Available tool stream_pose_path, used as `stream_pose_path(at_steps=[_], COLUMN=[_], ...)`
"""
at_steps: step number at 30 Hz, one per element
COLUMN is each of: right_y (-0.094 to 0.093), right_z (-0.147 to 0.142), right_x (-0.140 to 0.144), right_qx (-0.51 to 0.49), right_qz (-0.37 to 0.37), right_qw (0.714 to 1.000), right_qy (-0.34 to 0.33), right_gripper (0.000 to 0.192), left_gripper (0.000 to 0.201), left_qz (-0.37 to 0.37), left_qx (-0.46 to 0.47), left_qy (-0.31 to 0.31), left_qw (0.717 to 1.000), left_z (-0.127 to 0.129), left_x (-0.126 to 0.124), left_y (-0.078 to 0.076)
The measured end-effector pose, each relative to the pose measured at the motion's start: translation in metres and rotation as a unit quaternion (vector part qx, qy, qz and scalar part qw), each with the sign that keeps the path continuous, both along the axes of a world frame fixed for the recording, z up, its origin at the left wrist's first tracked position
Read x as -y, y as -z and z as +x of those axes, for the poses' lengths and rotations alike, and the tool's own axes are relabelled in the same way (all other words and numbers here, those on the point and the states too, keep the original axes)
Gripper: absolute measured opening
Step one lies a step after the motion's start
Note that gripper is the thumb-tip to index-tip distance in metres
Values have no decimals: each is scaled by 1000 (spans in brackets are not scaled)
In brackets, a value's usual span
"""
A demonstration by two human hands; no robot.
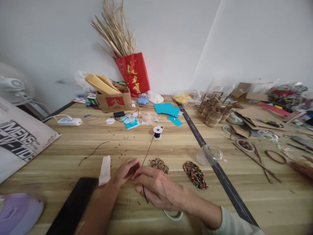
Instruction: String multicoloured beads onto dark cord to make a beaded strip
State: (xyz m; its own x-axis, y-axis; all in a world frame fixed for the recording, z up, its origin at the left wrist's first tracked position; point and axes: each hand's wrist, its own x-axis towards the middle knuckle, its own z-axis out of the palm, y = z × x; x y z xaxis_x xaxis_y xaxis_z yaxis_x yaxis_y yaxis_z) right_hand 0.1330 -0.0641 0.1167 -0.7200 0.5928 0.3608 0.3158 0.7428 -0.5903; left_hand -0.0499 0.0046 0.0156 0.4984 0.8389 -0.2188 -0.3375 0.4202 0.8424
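Note:
A black cord point(148, 152) runs from a white spool point(157, 132) to my hands, which meet low in the middle of the view. My right hand point(158, 187) is closed on this cord, and a loop of it hangs below the fingers. Close against it, my left hand point(127, 169) has its fingers curled together near the cord; its fingertips are partly hidden, and what they pinch cannot be made out. Just behind my right hand lies a heap of multicoloured beads point(158, 164). Strung beads point(195, 175) lie further right.
A black phone point(74, 205) and a folded white paper point(105, 169) lie left of my hands. A roll of tape point(174, 215) is partly under my right wrist. A clear plastic cup point(209, 155) stands at right, before small woven baskets point(212, 111). Short black cord scraps dot the table.

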Motion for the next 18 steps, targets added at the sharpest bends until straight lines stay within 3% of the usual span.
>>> stream_pose_path(at_steps=[5,11,18], right_y=[2,0,13], right_z=[-11,-8,17], right_x=[21,35,36], right_qx=[51,148,234], right_qz=[20,44,-28], right_qw=[998,978,954], right_qy=[-39,-142,-186], right_gripper=[14,12,6], left_gripper=[32,24,19], left_qz=[-68,-201,-229], left_qx=[30,101,118], left_qy=[6,-91,-108], left_qw=[997,970,960], left_z=[13,15,11], left_x=[-3,-7,-9], left_y=[2,4,3])
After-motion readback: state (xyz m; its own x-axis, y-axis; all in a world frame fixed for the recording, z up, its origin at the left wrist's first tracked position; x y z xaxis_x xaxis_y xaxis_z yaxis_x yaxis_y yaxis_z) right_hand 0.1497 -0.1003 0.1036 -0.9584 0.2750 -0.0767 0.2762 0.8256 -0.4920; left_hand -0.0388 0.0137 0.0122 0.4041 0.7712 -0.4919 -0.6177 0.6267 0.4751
